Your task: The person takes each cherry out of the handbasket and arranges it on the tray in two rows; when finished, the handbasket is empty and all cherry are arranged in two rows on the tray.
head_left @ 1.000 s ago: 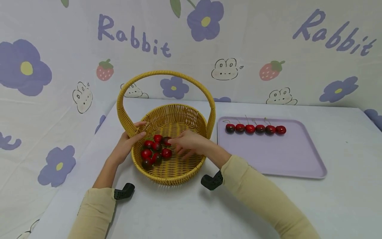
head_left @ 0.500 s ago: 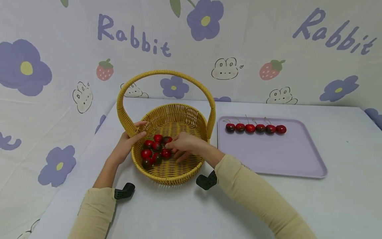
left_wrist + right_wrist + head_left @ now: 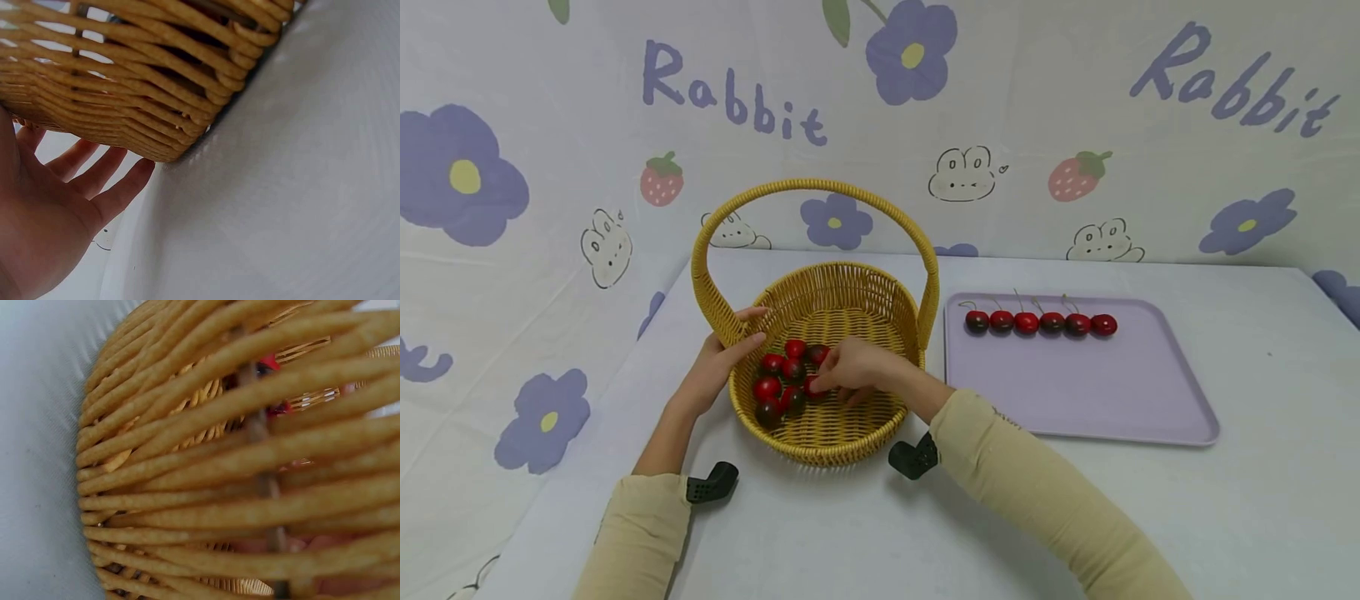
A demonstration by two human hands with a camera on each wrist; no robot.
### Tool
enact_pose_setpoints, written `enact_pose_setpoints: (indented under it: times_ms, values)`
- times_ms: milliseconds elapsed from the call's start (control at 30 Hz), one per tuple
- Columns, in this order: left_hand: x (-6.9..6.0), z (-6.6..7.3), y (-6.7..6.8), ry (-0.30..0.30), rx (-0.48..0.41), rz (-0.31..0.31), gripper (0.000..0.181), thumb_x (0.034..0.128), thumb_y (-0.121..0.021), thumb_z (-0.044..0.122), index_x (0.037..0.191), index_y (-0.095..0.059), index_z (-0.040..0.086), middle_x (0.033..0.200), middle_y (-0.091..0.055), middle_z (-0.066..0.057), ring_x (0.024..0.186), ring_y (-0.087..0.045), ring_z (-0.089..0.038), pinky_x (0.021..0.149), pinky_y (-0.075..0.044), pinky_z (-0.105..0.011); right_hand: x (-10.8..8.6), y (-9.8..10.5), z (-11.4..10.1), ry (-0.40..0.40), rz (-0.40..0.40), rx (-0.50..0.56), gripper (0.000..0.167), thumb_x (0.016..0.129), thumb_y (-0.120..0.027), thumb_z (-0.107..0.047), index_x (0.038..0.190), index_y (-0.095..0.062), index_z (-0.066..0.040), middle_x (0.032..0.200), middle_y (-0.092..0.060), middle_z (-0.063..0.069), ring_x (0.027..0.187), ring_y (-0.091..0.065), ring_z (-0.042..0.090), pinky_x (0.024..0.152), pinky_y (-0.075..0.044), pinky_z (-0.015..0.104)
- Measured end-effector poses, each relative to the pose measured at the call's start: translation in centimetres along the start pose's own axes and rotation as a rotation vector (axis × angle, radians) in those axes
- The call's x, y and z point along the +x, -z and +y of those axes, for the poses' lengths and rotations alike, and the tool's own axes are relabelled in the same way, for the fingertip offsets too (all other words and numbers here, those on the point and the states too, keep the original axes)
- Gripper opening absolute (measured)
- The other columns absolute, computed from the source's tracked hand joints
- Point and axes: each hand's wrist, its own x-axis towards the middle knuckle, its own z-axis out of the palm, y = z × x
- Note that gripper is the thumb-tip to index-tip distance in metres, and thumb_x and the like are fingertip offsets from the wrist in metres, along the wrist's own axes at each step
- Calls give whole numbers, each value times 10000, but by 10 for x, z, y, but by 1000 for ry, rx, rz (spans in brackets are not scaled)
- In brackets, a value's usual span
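1. One cherry is touched by the bent fingers of the right hand; whether it is pinched cannot be told, as much of it is hidden.
2. That cherry is kept inside a round yellow basket.
3. The basket's left side is held by the left hand; the thumb is laid over the rim, and fingers are spread against the outside.
4. Seven more cherries are bunched to the left in the basket.
5. A purple tray is set just right of the basket. Six lined-up cherries are placed near its far edge; stems can be seen on five.
6. The basket and tray are held up by a white desk.
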Motion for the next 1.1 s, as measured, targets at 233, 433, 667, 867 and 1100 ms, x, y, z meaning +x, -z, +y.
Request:
enact_pose_setpoints:
  times_ms: [233,433,667,867,1100]
  values:
    - [0,0,0,1,1,0,510,971,-542,254,1417,-401,53,1467,-357,-139,1326,-351,-316,1063,-269,-525,0,-2,0,52,5,-50,224,854,-728,-142,1017,-637,-19,892,-598,53,786,-595,193,660,-536,291]
    - [0,1,0,1,2,-1,505,971,-538,245,1414,-400,45,1455,-366,-153,1318,-358,-321,1059,-273,-528,-3,-2,0,76,-10,-10,234,851,-722,-91,1044,-636,9,916,-619,65,818,-641,213,673,-543,297]
    - [0,0,0,7,-2,-1,507,972,-537,253,1415,-399,50,1453,-369,-152,1306,-373,-320,1055,-285,-522,-4,1,2,79,-56,47,281,857,-707,-60,1107,-626,40,930,-638,79,807,-658,211,712,-545,300]
    - [0,-1,0,14,0,0,512,970,-540,261,1418,-399,59,1451,-373,-150,1304,-373,-322,1058,-278,-522,-9,8,3,97,-68,79,297,866,-696,-61,1139,-620,27,928,-645,92,822,-665,237,738,-547,323]
    - [0,-1,0,9,2,1,510,969,-543,261,1416,-402,61,1457,-369,-147,1312,-364,-324,1062,-267,-526,-19,21,5,181,-54,76,324,891,-679,-118,1195,-620,-22,1028,-590,104,904,-655,268,791,-534,343]
